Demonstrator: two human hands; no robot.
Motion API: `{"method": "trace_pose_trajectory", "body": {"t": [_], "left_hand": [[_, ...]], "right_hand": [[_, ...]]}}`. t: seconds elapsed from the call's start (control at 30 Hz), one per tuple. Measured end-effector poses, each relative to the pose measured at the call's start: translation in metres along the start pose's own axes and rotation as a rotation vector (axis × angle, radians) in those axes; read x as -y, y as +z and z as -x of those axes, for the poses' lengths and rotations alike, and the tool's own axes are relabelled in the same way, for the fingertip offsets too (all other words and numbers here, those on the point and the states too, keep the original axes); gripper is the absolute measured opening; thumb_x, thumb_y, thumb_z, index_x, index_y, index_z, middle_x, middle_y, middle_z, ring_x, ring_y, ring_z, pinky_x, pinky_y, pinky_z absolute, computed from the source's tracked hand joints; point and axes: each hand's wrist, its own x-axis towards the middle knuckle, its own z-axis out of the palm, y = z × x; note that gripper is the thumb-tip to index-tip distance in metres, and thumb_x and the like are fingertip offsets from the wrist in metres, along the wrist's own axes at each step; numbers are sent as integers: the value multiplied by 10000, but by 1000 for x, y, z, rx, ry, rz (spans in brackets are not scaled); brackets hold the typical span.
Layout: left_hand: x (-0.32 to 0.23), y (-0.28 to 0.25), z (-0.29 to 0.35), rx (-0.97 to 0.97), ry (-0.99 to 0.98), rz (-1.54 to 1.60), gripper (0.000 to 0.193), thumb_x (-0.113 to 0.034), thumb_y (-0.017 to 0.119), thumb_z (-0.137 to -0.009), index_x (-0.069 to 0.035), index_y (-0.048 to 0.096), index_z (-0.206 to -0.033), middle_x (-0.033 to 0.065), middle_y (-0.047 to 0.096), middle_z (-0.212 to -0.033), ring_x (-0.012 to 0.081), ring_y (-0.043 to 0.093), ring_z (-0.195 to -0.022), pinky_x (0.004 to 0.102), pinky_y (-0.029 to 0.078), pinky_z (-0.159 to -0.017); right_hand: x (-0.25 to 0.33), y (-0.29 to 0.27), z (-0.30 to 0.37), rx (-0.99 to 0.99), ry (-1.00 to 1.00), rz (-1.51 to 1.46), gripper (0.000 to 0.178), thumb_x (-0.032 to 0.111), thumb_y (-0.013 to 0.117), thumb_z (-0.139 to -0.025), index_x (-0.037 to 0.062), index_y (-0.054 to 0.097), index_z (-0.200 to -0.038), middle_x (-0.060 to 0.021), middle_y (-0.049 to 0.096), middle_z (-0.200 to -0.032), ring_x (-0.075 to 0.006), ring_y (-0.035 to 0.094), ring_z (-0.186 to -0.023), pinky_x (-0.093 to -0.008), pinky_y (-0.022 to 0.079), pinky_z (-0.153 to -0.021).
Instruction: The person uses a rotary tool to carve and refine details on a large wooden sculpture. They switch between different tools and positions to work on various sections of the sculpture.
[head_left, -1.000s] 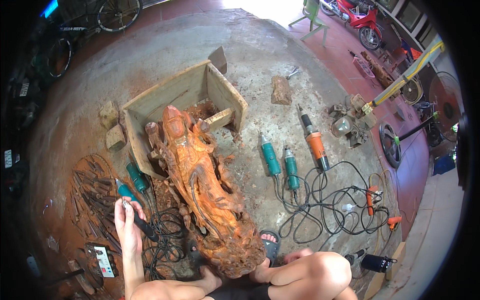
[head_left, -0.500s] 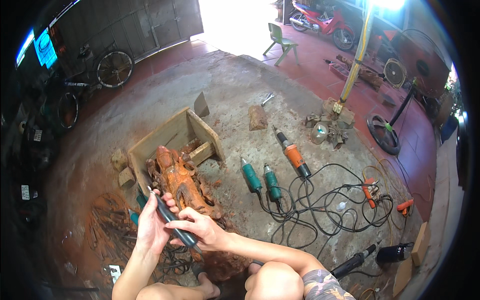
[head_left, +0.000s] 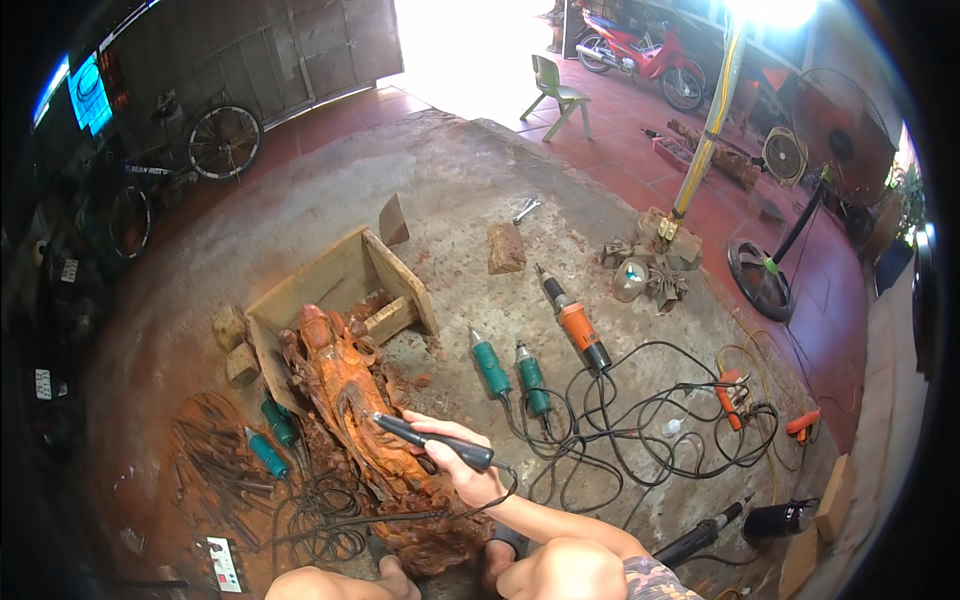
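Note:
A slim black rotary carving tool [head_left: 440, 441] with a cord at its rear lies in my right hand [head_left: 470, 482], fingers wrapped round it. Its metal tip points left, over the middle of a reddish-brown carved wooden figure [head_left: 345, 365]. Whether tip and wood touch I cannot tell. The figure lies on its back, its head end inside an open wooden box [head_left: 305, 275] and its rough base between my feet. My left hand is out of the picture.
Two green power tools [head_left: 488, 365] and an orange one [head_left: 578, 325] lie right of the figure among tangled black cords [head_left: 620, 440]. Left are more green tools [head_left: 267, 455], a pile of chisels [head_left: 215, 460] and a power strip [head_left: 223, 565]. A lamp pole [head_left: 705, 150] stands at the far right.
My left hand has let go of the black tool and left the view. My right hand has brought the tool down and rightward over the figure, gripping it like a pen.

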Motion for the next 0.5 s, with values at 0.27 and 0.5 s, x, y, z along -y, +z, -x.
{"method": "trace_pose_trajectory", "body": {"t": [0.27, 0.5], "left_hand": [[10, -21, -4, -119, 8, 99, 251, -238, 524, -1020, -28, 605, -1132, 140, 660, -1097, 218, 628, -1017, 349, 521, -903], [14, -17, -8, -120, -2, 117, 252, -237, 525, -1021, -27, 607, -1132, 138, 661, -1092, 216, 628, -1011, 348, 522, -898]], "right_hand": [[-21, 2, 7, 119, 157, 56, 268, 62, 596, -967, -23, 663, -1213, -176, 629, -1338, -241, 573, -1269, -348, 429, -1086], [-25, -7, 9, 174, 112, 147, 268, 61, 587, -970, -27, 660, -1212, -206, 593, -1370, -258, 570, -1267, -335, 506, -1001]]}}
